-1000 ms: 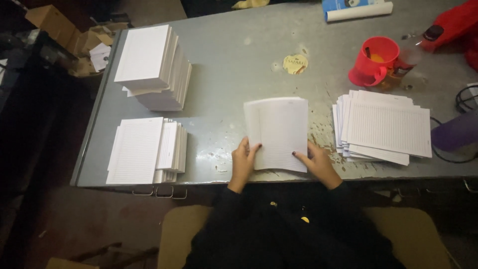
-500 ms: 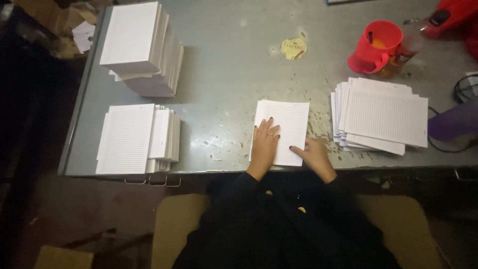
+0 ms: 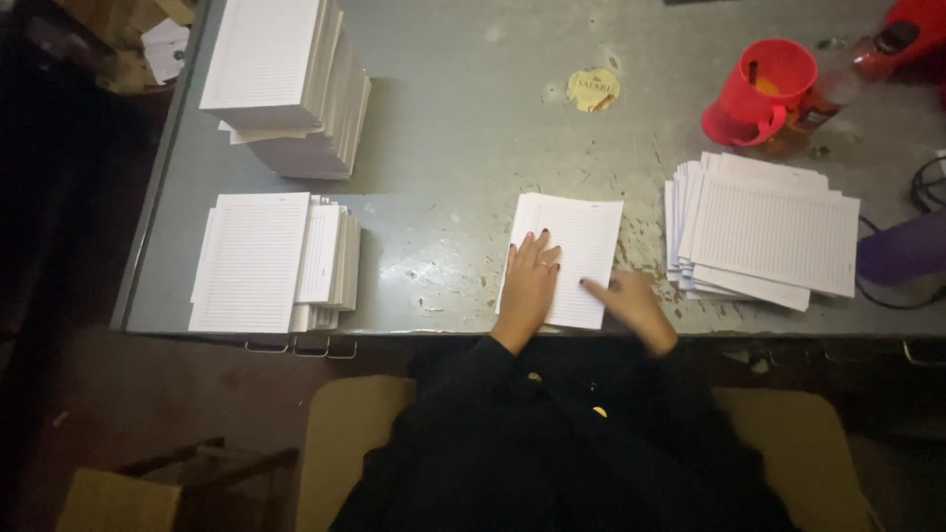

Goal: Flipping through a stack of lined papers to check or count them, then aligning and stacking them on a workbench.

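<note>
Head view: lined sheet (image 3: 576,241) flat under left hand (image 3: 529,287).

Four lined-paper stacks (image 3: 286,84), one red mug (image 3: 759,89), one yellow sticker (image 3: 593,89), two hands (image 3: 530,286).

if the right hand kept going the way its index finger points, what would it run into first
The right hand points left, fingertip at the lined sheet. Straight on, it would likely slide over that sheet and meet the left hand pressing it flat, though height is unclear.
</note>
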